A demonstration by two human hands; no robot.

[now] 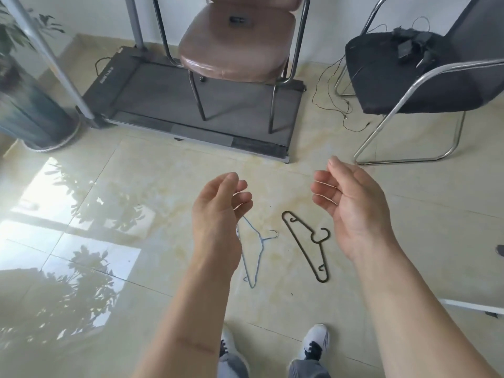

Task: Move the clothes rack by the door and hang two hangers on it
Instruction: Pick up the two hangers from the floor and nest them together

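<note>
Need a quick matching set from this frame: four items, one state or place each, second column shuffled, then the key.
Items:
1. black hanger
2. wire hanger
3. brown chair
4. left hand

Descriptions:
A. standing on the treadmill deck
B. flat on the floor tile, fully in view
C. empty, fingers loosely curled
D. on the floor, partly hidden behind a wrist

Pairs: 1-B, 2-D, 3-A, 4-C
</note>
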